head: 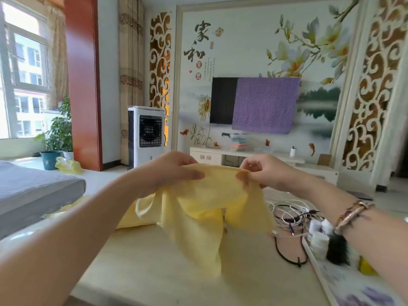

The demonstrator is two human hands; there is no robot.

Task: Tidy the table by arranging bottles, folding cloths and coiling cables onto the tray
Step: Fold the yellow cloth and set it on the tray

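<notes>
I pinch the top edge of the soft pale-yellow cloth (pixel 198 208) with my left hand (pixel 174 168) and right hand (pixel 260 173) above the pale wooden counter (pixel 154 261), so it hangs flat for folding, with the tangled cables (pixel 291 217) at 3 o'clock.

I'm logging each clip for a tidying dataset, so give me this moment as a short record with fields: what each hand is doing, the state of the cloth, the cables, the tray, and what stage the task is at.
left hand: left hand pinches the top edge of the yellow cloth
right hand: right hand pinches the same edge
cloth: lifted above the table, hanging in loose folds, not yet folded
cables: white and black cables tangled on the table, uncoiled
tray: tray at lower right, partly hidden by the right forearm
stage: cloth folding under way
</notes>
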